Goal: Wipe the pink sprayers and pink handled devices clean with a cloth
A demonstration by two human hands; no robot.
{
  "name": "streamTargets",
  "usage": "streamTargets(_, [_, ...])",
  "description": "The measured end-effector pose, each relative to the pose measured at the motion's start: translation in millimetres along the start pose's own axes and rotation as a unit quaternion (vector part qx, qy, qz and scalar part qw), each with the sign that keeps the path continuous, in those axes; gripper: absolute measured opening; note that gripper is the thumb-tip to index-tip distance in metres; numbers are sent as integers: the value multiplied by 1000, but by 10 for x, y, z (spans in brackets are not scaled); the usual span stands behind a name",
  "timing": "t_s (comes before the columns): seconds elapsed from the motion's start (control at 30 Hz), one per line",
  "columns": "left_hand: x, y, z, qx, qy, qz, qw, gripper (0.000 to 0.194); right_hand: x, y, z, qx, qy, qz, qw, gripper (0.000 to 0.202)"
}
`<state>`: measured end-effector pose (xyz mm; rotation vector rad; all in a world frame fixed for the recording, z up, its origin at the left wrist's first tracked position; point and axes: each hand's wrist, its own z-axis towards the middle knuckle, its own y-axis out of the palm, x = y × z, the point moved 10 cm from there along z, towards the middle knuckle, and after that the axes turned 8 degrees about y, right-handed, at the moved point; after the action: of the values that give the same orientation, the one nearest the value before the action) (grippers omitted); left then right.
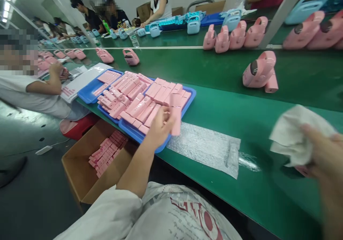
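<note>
My left hand [160, 127] pinches a flat, oblong pink plastic piece [176, 122] upright over the right edge of a blue tray [131, 131]. Rows of similar pink pieces [143, 109] fill that tray. At the right, my right hand [328, 158], blurred, grips a crumpled white cloth [292, 133] above the green table. A pink object [302, 170] shows partly below the cloth; most of it is hidden, and I cannot tell whether the hand touches it. Between my hands lies a strip of bubble wrap [209, 145].
A cardboard box [77, 172] of pink pieces stands below the table's left edge. On the green conveyor [187, 66] sit pink handled casings [258, 70]; blue ones [193, 25] stand beyond. A co-worker [40, 86] sits at the left, others work opposite.
</note>
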<state>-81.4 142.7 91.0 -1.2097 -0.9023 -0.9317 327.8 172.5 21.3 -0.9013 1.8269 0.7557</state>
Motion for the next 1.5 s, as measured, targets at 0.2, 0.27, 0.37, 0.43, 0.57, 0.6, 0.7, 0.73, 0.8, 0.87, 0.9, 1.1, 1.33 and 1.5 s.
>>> streamTargets(0.2, [-120, 1517, -297, -194, -151, -361, 900, 54, -9, 244, -342, 9, -101, -120, 988, 33])
streamTargets(0.27, [-113, 1759, -355, -238, -180, -408, 863, 60, -71, 460, -546, -46, -214, -191, 957, 41])
streamTargets(0.37, [-100, 1867, -373, -263, -200, -448, 831, 73, -51, 871, -1026, -168, -399, -276, 858, 37])
streamTargets(0.43, [-131, 1850, -374, -248, -223, -467, 819, 83, 26, 1097, -1445, -261, -520, -294, 758, 35])
streamTargets(0.57, [-226, 1783, -385, -200, -254, -486, 812, 95, 154, 1225, -1803, -361, -608, -279, 649, 40])
streamTargets(0.6, [-225, 1777, -386, -200, -247, -487, 813, 98, 143, 1225, -1734, -351, -598, -283, 663, 41])
streamTargets(0.7, [-228, 1768, -399, -206, -233, -489, 815, 99, 83, 1191, -1533, -290, -577, -293, 705, 45])
streamTargets(0.73, [-247, 1767, -413, -204, -242, -492, 811, 97, 85, 1198, -1562, -294, -589, -289, 695, 44])
streamTargets(0.8, [-282, 1760, -438, -194, -261, -501, 802, 92, 127, 1238, -1716, -338, -620, -277, 652, 39])
streamTargets(0.87, [-295, 1766, -460, -197, -267, -506, 796, 93, 139, 1262, -1776, -350, -626, -275, 640, 36])
streamTargets(0.9, [-294, 1775, -468, -203, -265, -506, 795, 95, 117, 1262, -1734, -330, -617, -283, 656, 37])
streamTargets(1.1, [-180, 1822, -452, -232, -220, -557, 766, 86, 60, 1205, -1729, -339, -608, -256, 671, 35])
streamTargets(1.33, [-5, 1814, -486, -319, -152, -498, 792, 49, 196, 563, -496, -106, -141, 49, 983, 26])
streamTargets(1.5, [-48, 1792, -494, -306, -159, -514, 786, 39, 471, 666, -430, -140, 83, 166, 972, 25])
